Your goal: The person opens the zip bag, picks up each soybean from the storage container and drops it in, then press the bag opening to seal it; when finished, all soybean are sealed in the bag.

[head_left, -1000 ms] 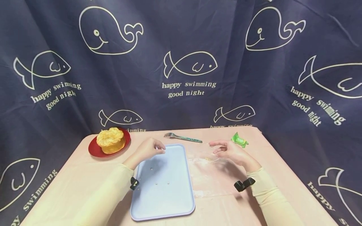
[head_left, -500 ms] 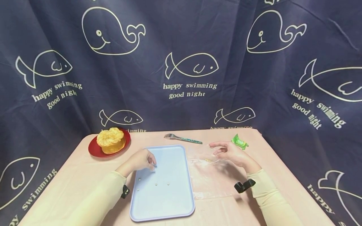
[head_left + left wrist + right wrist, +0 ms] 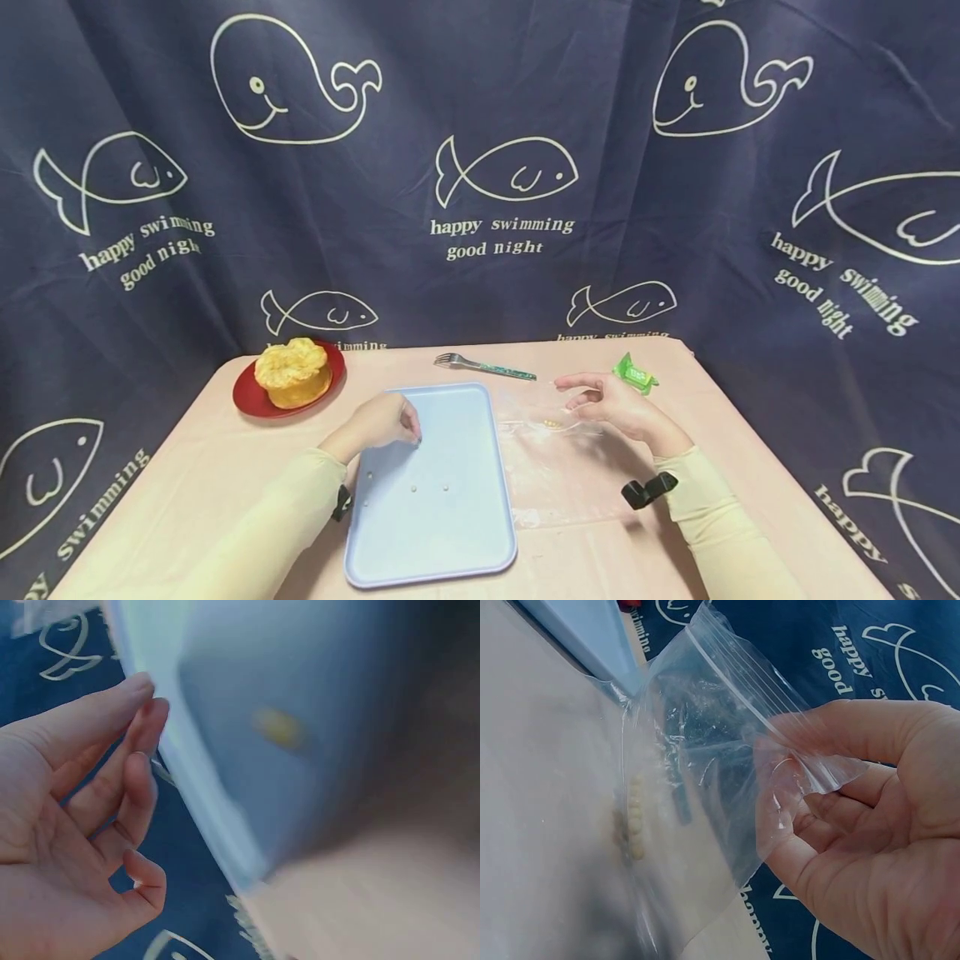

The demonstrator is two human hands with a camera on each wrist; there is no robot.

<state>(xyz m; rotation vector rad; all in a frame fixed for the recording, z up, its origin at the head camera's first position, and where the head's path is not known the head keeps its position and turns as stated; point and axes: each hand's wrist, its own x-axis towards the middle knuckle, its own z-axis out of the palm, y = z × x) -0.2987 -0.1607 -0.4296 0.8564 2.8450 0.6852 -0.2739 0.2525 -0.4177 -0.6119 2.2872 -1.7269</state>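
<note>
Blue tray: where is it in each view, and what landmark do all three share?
Head: blue tray at lower centre, just left of the clear bag.
Left wrist: blue tray blurred at top centre, its edge slanting down rightward.
Right wrist: blue tray at upper left, only partly in frame.
Shared landmark: the navy white-printed cloth.

We see two long, cream-coloured cloth sleeves, plain and lightly creased, the left sleeve (image 3: 281,500) and the right sleeve (image 3: 712,508) each ending at the wrist. At the right cuff we make out a black, angular wrist mount (image 3: 649,490); a similar black wrist piece (image 3: 342,503) shows partly at the left. Beyond the cuffs, we find the left hand (image 3: 381,420) and right hand (image 3: 621,407) bare.
</note>
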